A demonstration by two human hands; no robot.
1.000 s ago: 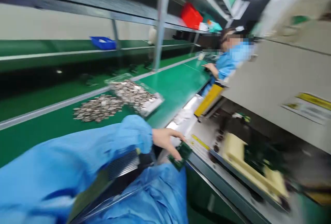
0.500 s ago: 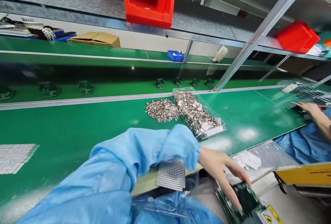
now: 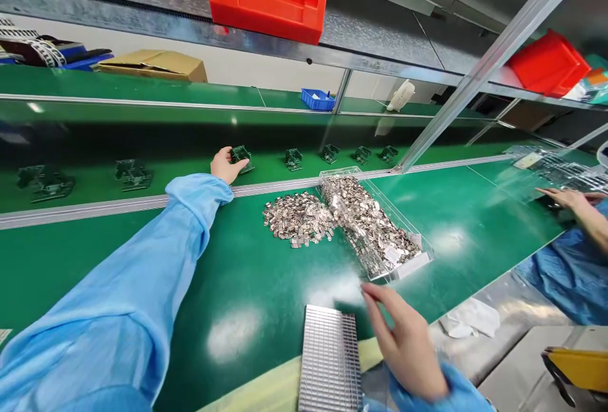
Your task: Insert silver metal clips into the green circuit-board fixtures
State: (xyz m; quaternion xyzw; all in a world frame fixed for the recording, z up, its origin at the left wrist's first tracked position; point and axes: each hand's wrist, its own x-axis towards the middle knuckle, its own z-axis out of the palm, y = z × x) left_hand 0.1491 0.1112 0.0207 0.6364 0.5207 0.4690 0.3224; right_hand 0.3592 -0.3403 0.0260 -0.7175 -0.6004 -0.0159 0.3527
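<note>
My left hand (image 3: 228, 165) reaches to the back strip, its thumb and fingers closed around a small green circuit board (image 3: 241, 156). Other green boards of the same kind stand along that strip, such as one board (image 3: 293, 158) to the right of the hand. At the lower right, my right hand (image 3: 406, 342) has thumb and forefinger pinched together; anything between them is too small to make out. Beside it lies a silver gridded plate (image 3: 329, 355). Beyond are a pile of small metal pieces (image 3: 299, 217) and a clear tray (image 3: 413, 266) full of similar pieces.
Overhead, a red bin (image 3: 268, 6) sits on the shelf edge, and a metal post (image 3: 479, 76) slants down to the bench. A co-worker's hand (image 3: 570, 199) is at the right. A crumpled white cloth (image 3: 470, 318) lies at the lower right.
My left hand has moved from the boards at the lower right to the back strip, with a board in its grasp. My right hand has come into view. The camera view has shifted.
</note>
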